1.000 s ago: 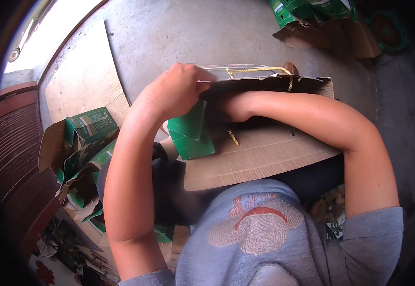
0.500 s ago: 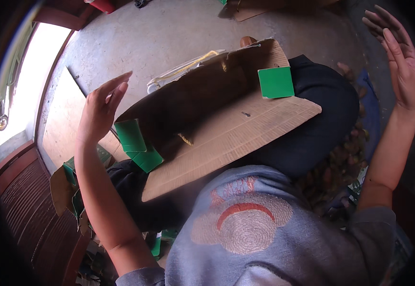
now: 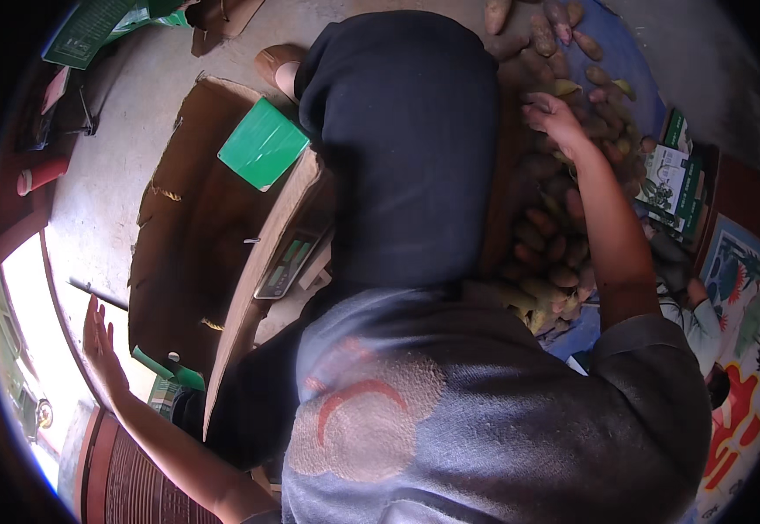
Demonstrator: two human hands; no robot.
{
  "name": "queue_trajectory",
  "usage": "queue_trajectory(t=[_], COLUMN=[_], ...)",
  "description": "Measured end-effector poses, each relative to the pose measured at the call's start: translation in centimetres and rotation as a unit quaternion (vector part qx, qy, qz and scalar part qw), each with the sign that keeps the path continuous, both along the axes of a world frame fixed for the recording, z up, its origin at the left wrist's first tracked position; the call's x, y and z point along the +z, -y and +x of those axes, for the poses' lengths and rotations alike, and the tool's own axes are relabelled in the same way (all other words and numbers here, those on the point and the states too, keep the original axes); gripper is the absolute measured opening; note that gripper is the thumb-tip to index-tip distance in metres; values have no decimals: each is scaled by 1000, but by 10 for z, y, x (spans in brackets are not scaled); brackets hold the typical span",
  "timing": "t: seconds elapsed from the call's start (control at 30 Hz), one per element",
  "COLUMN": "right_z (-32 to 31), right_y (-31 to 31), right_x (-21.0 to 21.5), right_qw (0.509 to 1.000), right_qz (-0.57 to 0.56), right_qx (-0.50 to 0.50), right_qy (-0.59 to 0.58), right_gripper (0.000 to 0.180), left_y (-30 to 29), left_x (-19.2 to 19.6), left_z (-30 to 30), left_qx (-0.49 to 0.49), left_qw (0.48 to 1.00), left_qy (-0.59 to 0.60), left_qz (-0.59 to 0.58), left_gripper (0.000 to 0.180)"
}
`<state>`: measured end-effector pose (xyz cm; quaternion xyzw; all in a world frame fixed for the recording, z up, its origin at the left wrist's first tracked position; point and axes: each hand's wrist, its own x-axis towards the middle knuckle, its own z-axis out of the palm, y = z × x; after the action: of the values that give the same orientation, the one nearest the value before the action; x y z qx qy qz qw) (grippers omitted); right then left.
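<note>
Right hand [image 3: 557,118] fingers curled onto sweet potatoes [image 3: 547,234], grasp unclear. Left hand [image 3: 100,345] released, splayed beside cardboard box [image 3: 189,244]. Risk: unheld box may tip; pile could roll.

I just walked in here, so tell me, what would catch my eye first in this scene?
A heap of potatoes at upper right, where the right hand reaches in. Left of the person's dark trousers stands an open cardboard box with a green flap; the left hand is spread open, empty, at far left.

Grey short-sleeved T-shirt with a faded red and cream round print on the chest, dark navy trousers, tan shoe, bare forearms
</note>
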<state>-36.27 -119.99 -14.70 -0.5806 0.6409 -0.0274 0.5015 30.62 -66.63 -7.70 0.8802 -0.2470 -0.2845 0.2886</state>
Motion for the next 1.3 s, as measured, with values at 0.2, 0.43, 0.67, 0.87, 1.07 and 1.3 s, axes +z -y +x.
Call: queue_trajectory(t=[0.2, 0.43, 0.67, 0.87, 1.07, 1.3], right_z=[-120, -171, -233, -338, -268, -247], right_y=[-49, -48, 37, 104, 57, 21], right_x=[-96, -133, -128, -127, -122, -98], right_qw=[979, 947, 836, 882, 863, 801], right_qz=[113, 125, -126, -127, -53, -31], right_qx=[-85, -161, -209, -179, -9, 3], right_qy=[-148, -250, -491, -418, -503, -598], right_gripper=[37, 37, 78, 88, 101, 90], left_y=[-26, -73, -93, -92, -97, -90], left_x=[-25, -40, -3, -27, -2, -21], left_z=[-3, 0, -7, -13, -21, -22], left_qx=[89, 192, 295, 292, 302, 302], left_qw=[996, 980, 955, 956, 953, 953], left_qy=[-3, -14, -13, -25, 6, -16], left_qz=[8, 51, 19, 24, 39, 22], left_gripper=[53, 42, 39, 38, 38, 33])
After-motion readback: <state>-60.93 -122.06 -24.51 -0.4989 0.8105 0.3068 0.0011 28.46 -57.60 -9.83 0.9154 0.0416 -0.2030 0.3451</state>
